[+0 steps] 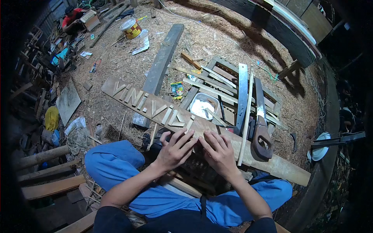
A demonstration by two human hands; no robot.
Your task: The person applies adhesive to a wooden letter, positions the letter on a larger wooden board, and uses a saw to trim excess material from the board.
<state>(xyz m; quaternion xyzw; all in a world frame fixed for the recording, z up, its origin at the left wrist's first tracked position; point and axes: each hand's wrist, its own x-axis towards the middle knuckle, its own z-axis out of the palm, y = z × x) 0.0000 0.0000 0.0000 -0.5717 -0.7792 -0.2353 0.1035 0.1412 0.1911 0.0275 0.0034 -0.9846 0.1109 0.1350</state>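
Observation:
A long wooden board (130,104) lies slantwise before my knees. Short pale wooden strips (168,116) are arranged on it like letters. My left hand (175,150) rests at the board's near edge, fingers bent together, its fingertips just below a short upright strip (190,122). Beside it, my right hand (218,154) has its fingers curled down on the board, fingertips close to the left ones. Whatever the fingertips hold between them is hidden. A handsaw (262,136) and a long thin strip (245,116) lie across the board right of my right hand.
Behind the board, a slatted wooden frame (223,62) carries loose strips, a metal straightedge (241,87) and a white tub (197,108) of white paste. A thick beam (165,58) lies farther left. A bucket (131,29) stands beyond; a person in red (72,17) handles a wooden box.

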